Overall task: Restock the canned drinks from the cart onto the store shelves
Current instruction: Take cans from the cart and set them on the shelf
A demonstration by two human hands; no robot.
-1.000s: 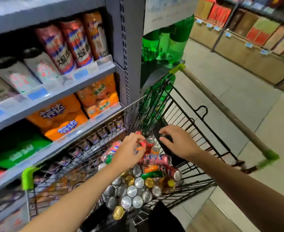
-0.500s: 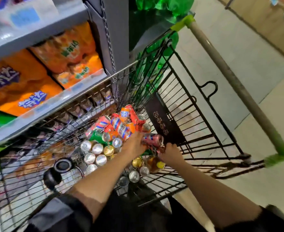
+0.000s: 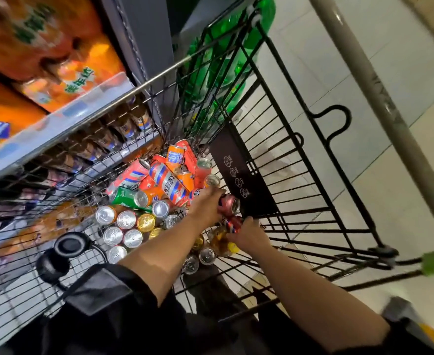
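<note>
Left hand (image 3: pixel 207 206) gripping pink can (image 3: pixel 230 203), right hand (image 3: pixel 249 235) just below it gripping red-and-blue can (image 3: pixel 234 223), both inside wire cart (image 3: pixel 300 201), loose cans (image 3: pixel 144 198) piled left of hands, shelf (image 3: pixel 57 124) beyond

The orange bottle pack (image 3: pixel 67 80) on the shelf carries green Chinese characters that read roughly 美年达, and an orange can (image 3: pixel 175 159) standing in the cart bears blue characters — apparently 芬达. The black panel (image 3: pixel 239 175) on the cart's wire wall shows four round prohibition pictograms — their small captions are too blurred to read, as is the lettering on the other cans.
</note>
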